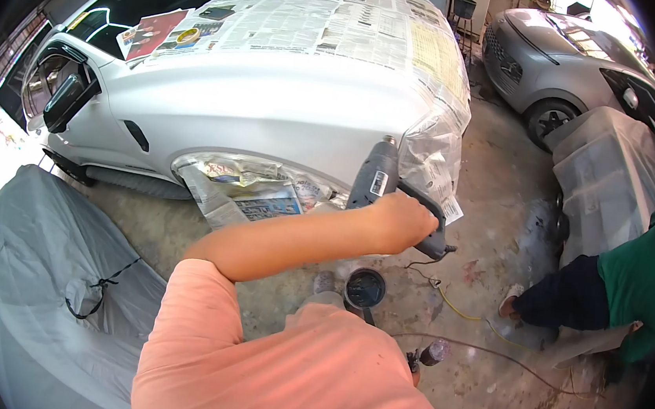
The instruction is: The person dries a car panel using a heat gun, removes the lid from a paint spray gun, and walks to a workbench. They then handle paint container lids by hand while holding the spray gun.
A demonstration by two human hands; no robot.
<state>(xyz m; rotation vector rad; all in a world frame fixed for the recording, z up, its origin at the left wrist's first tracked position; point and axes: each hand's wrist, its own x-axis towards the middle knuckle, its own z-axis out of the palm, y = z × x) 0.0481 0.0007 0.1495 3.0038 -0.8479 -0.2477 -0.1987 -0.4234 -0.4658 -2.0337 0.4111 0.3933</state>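
Note:
My left arm reaches across in front of me, and my left hand (404, 224) is closed round the handle of a dark grey heat gun (376, 174). Its nozzle points at the white front fender (273, 112) of a car, near the masked front corner. A cord hangs from the base of its handle. Low by my right side, my right hand (416, 378) shows only in part, mostly hidden by my shirt. It appears closed on a spray gun (435, 352) with a dark purplish cup.
Newspaper (305, 25) covers the hood, and more paper and plastic (258, 190) mask the wheel. A black bucket (365, 288) stands by my feet. Cords and a hose (487, 350) cross the floor. A covered vehicle (52, 280) is left; a person in green (636, 274) and a silver car (569, 66) are right.

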